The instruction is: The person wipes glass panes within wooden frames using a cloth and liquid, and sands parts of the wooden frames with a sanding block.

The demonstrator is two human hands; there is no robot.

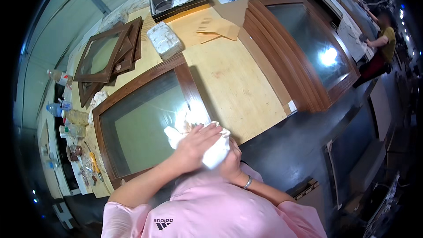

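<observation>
A brown wooden-framed glass panel [150, 121] lies on the table in front of me, its near right corner close to my body. Over that corner is a crumpled white cloth [214, 155]. My left hand [197, 146] presses on the cloth from above, its fingers together and bent over it. My right hand [230, 161], below a metal bracelet, closes on the cloth's right side. The cloth hides part of its fingers and the frame's corner.
Stacked framed panels [304, 53] stand at the right; more frames [105, 55] lie at far left. A wrapped white block [164, 39], orange paper [218, 27] and a tool tray [178, 2] are behind. Bottles [72, 117] and a screwdriver [94, 163] line the left edge. Another person [381, 44] works far right.
</observation>
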